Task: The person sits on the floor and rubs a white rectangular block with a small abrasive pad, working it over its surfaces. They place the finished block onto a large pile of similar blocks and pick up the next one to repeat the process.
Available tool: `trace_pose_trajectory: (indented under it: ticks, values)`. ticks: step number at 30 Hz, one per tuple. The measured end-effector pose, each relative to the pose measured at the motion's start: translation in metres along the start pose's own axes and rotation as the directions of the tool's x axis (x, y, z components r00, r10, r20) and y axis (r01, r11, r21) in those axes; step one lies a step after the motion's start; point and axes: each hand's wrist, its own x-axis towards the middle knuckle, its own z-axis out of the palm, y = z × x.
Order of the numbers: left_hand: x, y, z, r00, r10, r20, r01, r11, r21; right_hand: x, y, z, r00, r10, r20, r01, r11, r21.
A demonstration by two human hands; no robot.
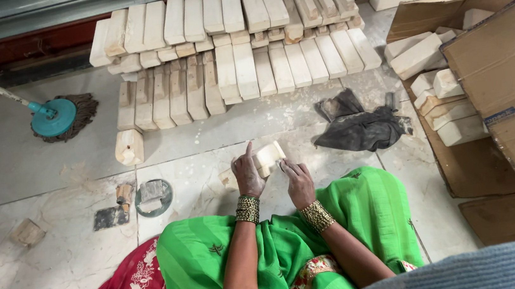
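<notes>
Seated on pale marble floor [40, 263], tiles glossy, veined, dusted with white powder. Left hand [246, 174] curled against the near face of a small cream block [268, 158], forefinger raised straight, thumb side pressed to the block. Right hand [298, 181] closed in a loose fist, fingertips pinching the block's lower right edge. Block rectangular, matte, chalky, held tilted just above the floor near the middle of the tiled area, in front of green draped cloth [281, 244]. Gold-toned beaded cuffs on both wrists.

Toward the far edge of the floor: a stack of like blocks [234, 45], oblong, smooth-cut, off-white, laid in rows two layers deep. One round-topped block [129, 146] standing alone at the stack's near left corner. Dark crumpled rag [357, 124], limp and dusty, just right of the hands. Along the right edge: brown corrugated cardboard box [505, 74] holding more blocks. At the left edge: mop head [58, 117], teal plastic disc over frayed brown strands. Left of the hands: flat round dish [153, 198] and a dark square pad [111, 217].
</notes>
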Motion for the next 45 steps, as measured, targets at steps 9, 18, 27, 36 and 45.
trace_pose_trajectory:
  ticks: [9, 18, 27, 36, 45]
  values:
    - [0.009, -0.017, -0.004, 0.893, -0.386, -0.230, 0.218, 0.820, -0.529, 0.010, 0.033, 0.001, 0.974, 0.167, -0.156, -0.145, 0.980, 0.139]
    - [0.007, -0.027, 0.007, 0.853, -0.481, -0.201, 0.267, 0.734, -0.624, 0.006, 0.034, 0.014, 0.969, 0.237, -0.065, -0.223, 0.959, 0.176]
    - [0.008, -0.017, -0.004, 0.858, -0.513, -0.033, 0.207, 0.405, -0.891, 0.010, 0.031, 0.017, 0.884, 0.418, 0.209, -0.454, 0.873, 0.176]
    - [-0.001, -0.005, 0.024, 0.922, -0.387, -0.019, 0.204, 0.528, -0.825, 0.014, 0.025, 0.014, 0.635, 0.338, 0.694, -0.724, -0.050, 0.688]
    - [-0.006, 0.006, 0.012, 0.962, -0.215, -0.169, 0.124, 0.894, -0.430, 0.016, 0.021, 0.010, 0.665, 0.385, 0.640, -0.728, 0.139, 0.672]
